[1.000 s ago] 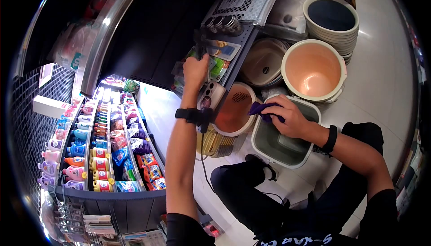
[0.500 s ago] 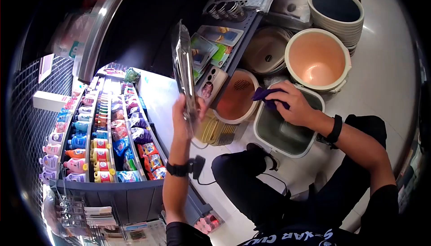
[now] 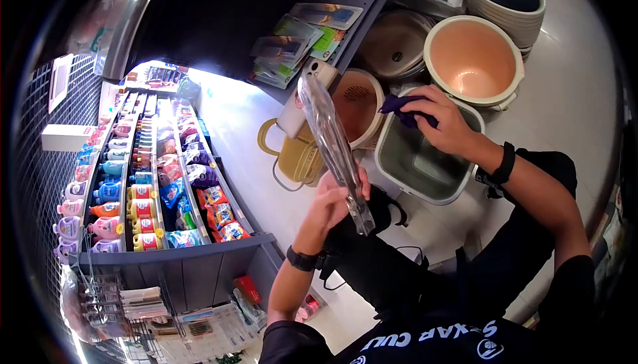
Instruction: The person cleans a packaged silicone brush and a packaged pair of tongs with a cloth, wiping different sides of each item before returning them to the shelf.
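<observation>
Centrally, landmark: grey-green bin [image 3: 428, 158], its mouth facing the viewer; all places below are as seen relative to it.
Left hand [image 3: 334, 199]: to the bin's lower left, fingers and thumb wrapped about the lower part of the packet.
Clear-wrapped packet [image 3: 329, 134]: left of the bin, long and narrow, tilted, its free end towards the shelf; contents look metallic but cannot be made out surely.
Right hand [image 3: 440, 121]: over the bin's upper rim, thumb and fingers pinching the cloth.
Purple cloth [image 3: 409, 107]: bunched, above the bin's upper-left part; contact with the rim cannot be told.
Neighbouring vessels: orange-lined bucket [image 3: 473, 58] just above the bin; round reddish basin [image 3: 359, 101] just beside its upper left; yellow container [image 3: 300, 159] farther left.
Shelf [image 3: 365, 23]: above and left of the bin, bearing flat packets [image 3: 327, 15].
Risk, packet: glossy film could slide through the fingers, since the hold is near one end; a wide swing could strike the shelf edge.
Risk, cloth: a loosened pinch could drop it into the bin.
</observation>
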The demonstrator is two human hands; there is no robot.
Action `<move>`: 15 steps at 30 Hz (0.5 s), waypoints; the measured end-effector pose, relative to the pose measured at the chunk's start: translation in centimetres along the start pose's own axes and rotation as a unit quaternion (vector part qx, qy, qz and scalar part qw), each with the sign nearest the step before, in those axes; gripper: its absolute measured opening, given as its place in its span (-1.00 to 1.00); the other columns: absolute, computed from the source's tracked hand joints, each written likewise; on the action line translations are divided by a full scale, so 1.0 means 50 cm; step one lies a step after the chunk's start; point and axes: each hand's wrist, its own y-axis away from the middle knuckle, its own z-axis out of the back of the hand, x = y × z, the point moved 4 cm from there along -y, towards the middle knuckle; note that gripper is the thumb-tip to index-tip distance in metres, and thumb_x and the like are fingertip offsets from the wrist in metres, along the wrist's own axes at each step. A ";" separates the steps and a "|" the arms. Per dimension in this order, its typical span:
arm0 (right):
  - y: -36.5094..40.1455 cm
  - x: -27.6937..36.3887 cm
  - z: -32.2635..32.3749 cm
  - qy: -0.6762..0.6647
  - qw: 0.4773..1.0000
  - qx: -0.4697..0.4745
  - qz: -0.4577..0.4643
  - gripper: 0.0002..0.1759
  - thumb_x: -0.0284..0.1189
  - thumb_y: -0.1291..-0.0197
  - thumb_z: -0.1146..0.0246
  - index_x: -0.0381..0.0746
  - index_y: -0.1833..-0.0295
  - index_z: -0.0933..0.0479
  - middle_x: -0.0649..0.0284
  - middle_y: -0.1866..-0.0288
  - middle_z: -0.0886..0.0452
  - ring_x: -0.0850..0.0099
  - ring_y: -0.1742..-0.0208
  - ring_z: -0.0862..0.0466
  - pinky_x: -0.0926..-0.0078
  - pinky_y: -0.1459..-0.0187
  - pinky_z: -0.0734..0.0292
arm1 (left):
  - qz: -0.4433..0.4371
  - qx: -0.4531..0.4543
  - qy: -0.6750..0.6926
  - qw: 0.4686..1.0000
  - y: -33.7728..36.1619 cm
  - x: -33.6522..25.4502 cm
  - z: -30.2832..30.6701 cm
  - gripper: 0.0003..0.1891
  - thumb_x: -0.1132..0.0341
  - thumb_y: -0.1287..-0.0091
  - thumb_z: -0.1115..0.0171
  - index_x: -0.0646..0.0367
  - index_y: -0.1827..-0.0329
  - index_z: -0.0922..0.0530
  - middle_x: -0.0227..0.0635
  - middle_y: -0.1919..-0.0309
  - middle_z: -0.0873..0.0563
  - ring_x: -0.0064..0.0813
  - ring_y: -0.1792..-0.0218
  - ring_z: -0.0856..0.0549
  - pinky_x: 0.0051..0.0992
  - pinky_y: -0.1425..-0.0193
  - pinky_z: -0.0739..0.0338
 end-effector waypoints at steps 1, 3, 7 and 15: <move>0.002 -0.004 0.001 0.002 1.000 -0.003 -0.001 -0.68 -0.69 0.00 -0.18 -0.28 0.08 -0.60 0.06 -0.02 -0.54 0.06 0.00 -0.52 0.24 -0.07 -0.46 | 0.004 0.000 -0.024 1.000 -0.001 0.007 -0.011 -0.35 0.16 -0.25 -0.28 0.33 -0.30 -0.27 -0.18 0.17 -0.55 -0.33 0.21 -0.59 -0.43 0.10 -0.49; 0.005 -0.009 0.000 0.003 1.000 -0.007 -0.002 -0.68 -0.69 0.00 -0.17 -0.28 0.08 -0.60 0.06 -0.02 -0.54 0.06 0.00 -0.52 0.24 -0.07 -0.46 | 0.005 0.043 -0.015 0.999 -0.012 0.018 -0.015 -0.37 0.07 -0.30 -0.21 0.33 -0.28 -0.28 -0.23 0.25 -0.50 -0.38 0.29 -0.54 -0.47 0.16 -0.43; 0.006 -0.012 0.002 0.009 1.000 -0.013 -0.003 -0.67 -0.69 0.00 -0.17 -0.28 0.08 -0.61 0.06 -0.02 -0.54 0.08 0.01 -0.53 0.25 -0.07 -0.46 | 0.032 0.040 0.029 0.998 -0.026 0.047 -0.030 -0.35 -0.14 -0.40 0.07 0.30 -0.25 -0.30 -0.27 0.40 -0.39 -0.45 0.48 -0.39 -0.47 0.33 -0.30; 0.011 -0.026 0.013 0.033 0.999 -0.031 -0.022 -0.68 -0.68 -0.01 -0.16 -0.27 0.07 -0.61 0.09 -0.02 -0.56 0.12 0.00 -0.54 0.27 -0.08 -0.47 | 0.146 0.004 0.089 0.985 -0.061 0.145 -0.044 -0.29 -0.32 -0.49 0.45 0.18 -0.07 -0.39 -0.37 0.45 -0.38 -0.50 0.53 -0.35 -0.50 0.36 -0.30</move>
